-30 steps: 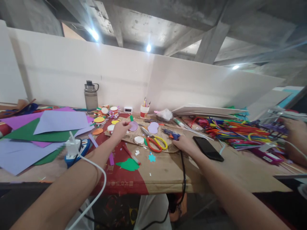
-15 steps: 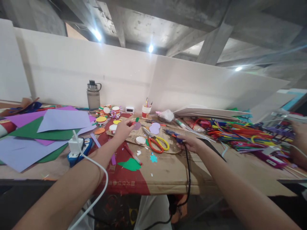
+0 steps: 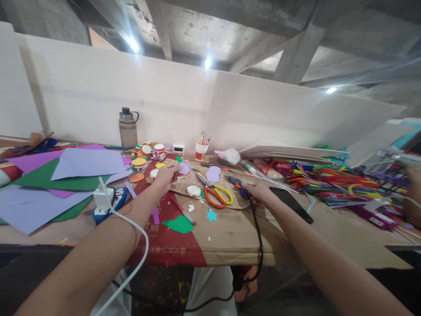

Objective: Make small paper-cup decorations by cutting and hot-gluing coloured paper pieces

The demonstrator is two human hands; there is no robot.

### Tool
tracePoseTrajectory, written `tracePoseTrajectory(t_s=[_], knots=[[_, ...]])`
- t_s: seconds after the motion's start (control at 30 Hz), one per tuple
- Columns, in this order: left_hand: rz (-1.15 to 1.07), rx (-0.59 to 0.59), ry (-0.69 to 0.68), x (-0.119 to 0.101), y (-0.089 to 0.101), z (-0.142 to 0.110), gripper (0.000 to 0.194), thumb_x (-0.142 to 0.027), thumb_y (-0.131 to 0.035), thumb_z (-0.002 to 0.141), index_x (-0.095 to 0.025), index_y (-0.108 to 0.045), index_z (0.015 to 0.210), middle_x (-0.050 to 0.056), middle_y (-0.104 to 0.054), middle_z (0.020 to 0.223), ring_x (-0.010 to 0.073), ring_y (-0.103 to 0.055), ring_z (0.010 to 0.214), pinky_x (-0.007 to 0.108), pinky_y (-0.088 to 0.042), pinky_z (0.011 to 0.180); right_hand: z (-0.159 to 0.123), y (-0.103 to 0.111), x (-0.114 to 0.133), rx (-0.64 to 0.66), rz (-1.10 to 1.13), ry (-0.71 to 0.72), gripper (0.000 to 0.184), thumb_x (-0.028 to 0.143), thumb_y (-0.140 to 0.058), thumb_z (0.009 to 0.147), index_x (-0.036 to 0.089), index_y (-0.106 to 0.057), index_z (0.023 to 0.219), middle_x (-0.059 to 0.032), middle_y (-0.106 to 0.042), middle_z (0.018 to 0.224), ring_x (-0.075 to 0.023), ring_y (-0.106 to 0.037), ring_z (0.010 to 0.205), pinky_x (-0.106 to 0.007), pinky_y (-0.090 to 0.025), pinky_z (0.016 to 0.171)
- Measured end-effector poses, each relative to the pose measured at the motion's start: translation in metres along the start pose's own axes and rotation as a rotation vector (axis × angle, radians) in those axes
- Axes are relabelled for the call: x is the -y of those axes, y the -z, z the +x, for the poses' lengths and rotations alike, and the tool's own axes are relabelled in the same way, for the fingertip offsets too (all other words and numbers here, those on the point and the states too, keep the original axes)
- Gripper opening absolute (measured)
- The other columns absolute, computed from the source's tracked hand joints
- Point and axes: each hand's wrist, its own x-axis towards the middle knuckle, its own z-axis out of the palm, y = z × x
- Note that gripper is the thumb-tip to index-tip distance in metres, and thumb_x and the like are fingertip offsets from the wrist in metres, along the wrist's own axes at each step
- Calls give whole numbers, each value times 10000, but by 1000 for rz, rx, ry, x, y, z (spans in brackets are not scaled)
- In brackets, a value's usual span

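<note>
A round purple disc (image 3: 184, 168) with a pale rim and a green piece (image 3: 179, 159) at its upper left is pinched in my left hand (image 3: 166, 176). My right hand (image 3: 258, 193) is wrapped around a dark blue glue gun (image 3: 237, 181), whose nozzle points left and whose black cord (image 3: 257, 224) hangs over the table edge. Between the hands lie scissors (image 3: 217, 195) with one orange and one yellow handle loop, a lobed purple cutout (image 3: 213, 174) and a white disc (image 3: 194, 191). Nearer me are a green scrap (image 3: 178, 224) and a turquoise flower cutout (image 3: 211, 215).
Purple and green sheets (image 3: 88, 164) cover the left side, near a power strip (image 3: 110, 205) with a white charger. A bottle (image 3: 128, 129) and a brush cup (image 3: 201, 150) stand behind. Right are a phone (image 3: 291, 204), pipe cleaners (image 3: 322, 180) and another person's hand (image 3: 412, 193).
My left hand has shifted slightly left, and the purple disc has turned so its rimmed face shows. My right hand with the glue gun has moved a little left, uncovering more of the phone.
</note>
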Motion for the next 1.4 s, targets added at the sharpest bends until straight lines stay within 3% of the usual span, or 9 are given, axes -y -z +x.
tracePoseTrajectory(t_s=[0.07, 0.17, 0.37, 0.5, 0.63, 0.93, 1.23, 1.3, 1.4], knots=[[-22, -9, 1, 0, 1, 1, 248, -224, -757, 480, -144, -582, 636, -19, -564, 545, 63, -456, 448, 187, -289, 411, -6, 4, 7, -50, -267, -2, 410, 520, -518, 811, 158, -616, 644, -81, -588, 525, -207, -568, 540, -319, -413, 548], [-36, -20, 7, 0, 1, 3, 237, -215, -750, 486, -146, -581, 637, -27, -544, 524, 65, -450, 448, 185, -282, 409, -26, 3, 28, -221, -390, 227, 268, 386, -512, 832, 159, -635, 758, -89, -659, 715, -194, -588, 655, -292, -391, 598], [-2, -27, 0, 1, 1, 3, 222, -215, -743, 495, -145, -582, 632, -23, -561, 540, 57, -437, 434, 186, -288, 408, -69, -34, 74, 2, -449, 578, 174, 291, -510, 853, 165, -628, 834, -109, -675, 896, -202, -607, 801, -282, -413, 698], [32, -6, -20, 0, 1, 2, 227, -222, -737, 497, -146, -583, 645, -25, -549, 533, 66, -458, 443, 184, -281, 401, -73, -58, 84, 50, -668, 522, 271, 325, -533, 863, 92, -628, 966, -232, -638, 1033, -307, -588, 990, -357, -417, 819], [19, -8, 16, -2, 0, 0, 247, -207, -730, 484, -156, -546, 643, -37, -537, 526, 60, -444, 435, 170, -269, 398, -66, -64, 91, 125, -754, 472, 281, 242, -518, 858, 65, -597, 1061, -239, -642, 1057, -306, -605, 999, -342, -427, 815], [52, -11, -48, -5, -2, -2, 221, -231, -722, 502, -155, -549, 616, -27, -548, 558, 66, -459, 471, 178, -255, 409, -50, -61, 86, 135, -587, 369, 467, 305, -579, 799, 94, -498, 1208, -187, -675, 1040, -276, -652, 936, -291, -463, 728], [299, -120, -421, -4, 3, 5, 149, -277, -629, 656, -164, -601, 748, -15, -596, 675, 105, -524, 570, 213, -426, 503, -72, -31, 92, 108, -216, 704, 538, 135, -516, 776, 139, -444, 1310, -161, -559, 1291, -253, -538, 1179, -364, -426, 969], [293, -128, -437, -5, 3, 6, 157, -289, -625, 667, -169, -584, 759, -15, -596, 690, 110, -538, 574, 220, -446, 506, -82, -28, 97, 148, -157, 693, 506, 168, -540, 773, 164, -463, 1272, -138, -607, 1205, -240, -598, 1076, -360, -470, 912], [267, -138, -419, -6, 2, 7, 144, -280, -606, 682, -169, -571, 766, -11, -596, 690, 106, -537, 556, 213, -429, 485, -97, -25, 106, 301, -36, 487, 357, 295, -519, 826, 202, -489, 1169, -38, -646, 828, -158, -630, 627, -281, -525, 587]])
